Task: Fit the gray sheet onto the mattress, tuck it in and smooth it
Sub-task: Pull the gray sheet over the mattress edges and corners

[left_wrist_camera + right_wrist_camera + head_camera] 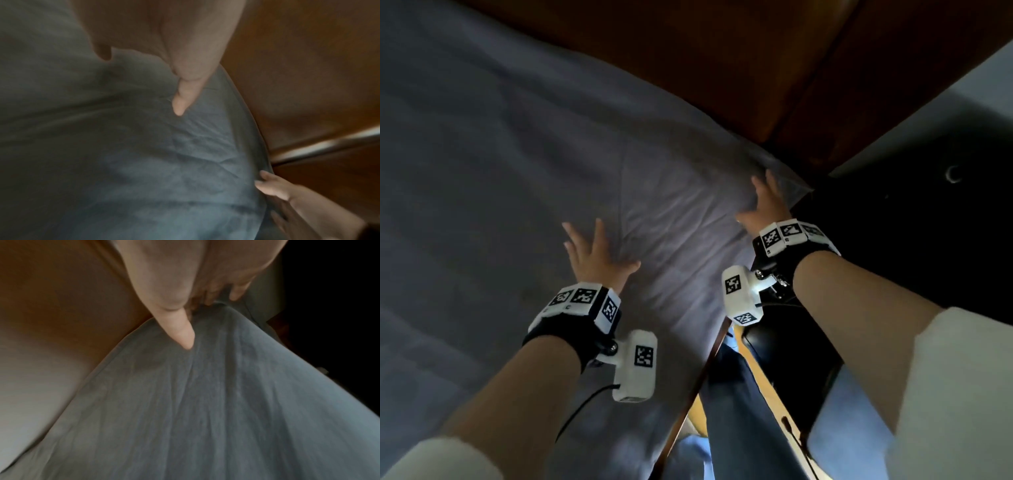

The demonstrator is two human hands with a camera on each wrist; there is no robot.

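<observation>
The gray sheet (517, 164) covers the mattress and is creased near the corner by the headboard. My left hand (594, 251) lies flat on the sheet with straight, spread fingers, a short way in from the side edge. My right hand (765, 202) presses flat on the sheet at the mattress corner, fingers pointing toward the headboard. In the left wrist view my thumb (182, 100) touches the wrinkled sheet (144, 162) and the right hand (273, 186) shows at the edge. In the right wrist view the thumb (180, 331) rests on the sheet (205, 402), fingertips at the corner fold.
A brown wooden headboard (688, 58) runs along the far edge of the bed. The wooden bed frame rail (688, 394) borders the near side. A dark piece of furniture (928, 222) stands right of the corner. My legs in blue trousers (739, 411) stand beside the bed.
</observation>
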